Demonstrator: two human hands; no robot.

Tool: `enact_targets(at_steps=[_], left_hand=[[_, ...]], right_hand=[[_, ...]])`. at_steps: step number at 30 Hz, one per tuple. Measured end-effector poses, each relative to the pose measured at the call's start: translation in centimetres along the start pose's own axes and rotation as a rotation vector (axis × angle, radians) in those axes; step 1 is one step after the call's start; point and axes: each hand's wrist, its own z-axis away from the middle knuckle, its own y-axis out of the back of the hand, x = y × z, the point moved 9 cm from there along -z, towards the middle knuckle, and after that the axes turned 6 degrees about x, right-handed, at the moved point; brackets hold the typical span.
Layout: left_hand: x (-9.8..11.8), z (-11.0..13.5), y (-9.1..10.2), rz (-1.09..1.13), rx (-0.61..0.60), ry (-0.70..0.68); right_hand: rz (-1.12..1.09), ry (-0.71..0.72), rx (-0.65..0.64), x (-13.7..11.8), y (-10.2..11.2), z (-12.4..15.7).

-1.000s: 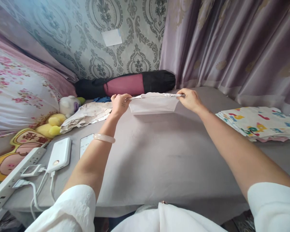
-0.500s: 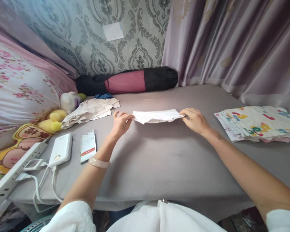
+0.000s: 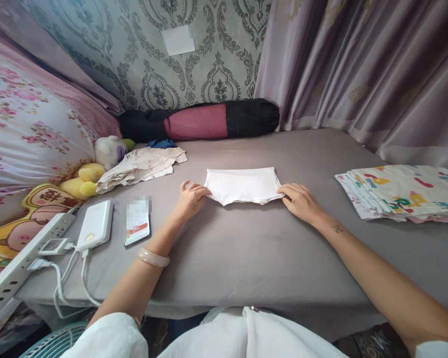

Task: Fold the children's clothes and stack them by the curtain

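A folded white garment (image 3: 242,186) lies in front of me on the grey cloth surface (image 3: 254,258), its lower edge uneven. My left hand (image 3: 192,199) pinches its left near corner between thumb and fingers. At the opposite corner, my right hand (image 3: 299,201) grips the cloth in the same way. The exact kind of garment cannot be made out from its folded shape. Off to the right sits a stack of folded clothes (image 3: 403,191) with a colourful print on top.
At the left are a phone (image 3: 138,223), a white power bank (image 3: 95,226) with cables, and a power strip (image 3: 26,258). Crumpled pale clothes (image 3: 144,166) lie beside plush toys (image 3: 85,179). A black and pink rolled bag (image 3: 197,122) rests along the wall.
The white garment has come down from the air onto the surface and now shows more of its top face. Both hands have lowered with it, still holding its corners.
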Motion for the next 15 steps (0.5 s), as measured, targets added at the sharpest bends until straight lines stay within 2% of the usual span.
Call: enact_targets(at_steps=[4, 8, 15], left_hand=[[0.3, 0.6, -0.4, -0.025, -0.058, -0.012], [0.9, 0.9, 0.0, -0.029, -0.101, -0.026], [1.5, -0.5, 0.5, -0.029, -0.142, 0.035]], right_hand=[[-0.003, 0.016, -0.05, -0.2, -0.6, 0.8], [-0.006, 0.011, -0.113, -0.6, -0.7, 1.0], [0.064, -0.118, -0.222, -0.7, -0.6, -1.0]])
